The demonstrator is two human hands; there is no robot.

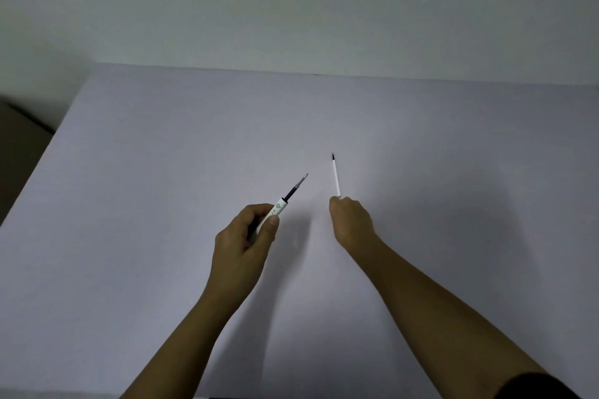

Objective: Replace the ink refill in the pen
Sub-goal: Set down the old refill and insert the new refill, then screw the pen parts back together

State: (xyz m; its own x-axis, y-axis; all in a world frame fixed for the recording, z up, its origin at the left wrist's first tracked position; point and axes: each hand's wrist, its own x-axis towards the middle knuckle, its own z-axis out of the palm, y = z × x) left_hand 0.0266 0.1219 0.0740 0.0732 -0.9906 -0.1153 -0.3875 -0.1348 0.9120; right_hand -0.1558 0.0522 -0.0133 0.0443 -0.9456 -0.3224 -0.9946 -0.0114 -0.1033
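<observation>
My left hand grips a white pen barrel with a small printed pattern. A dark ink refill with a metal tip sticks out of the barrel's open front end, pointing up and to the right. My right hand is closed around the lower end of a thin white refill with a dark tip, which points away from me. The two tips are apart, with a gap of bare table between them. The rear of the barrel is hidden inside my left fist.
A white table fills the view, with its far edge against a pale wall. The table's left edge drops off to a dark floor area.
</observation>
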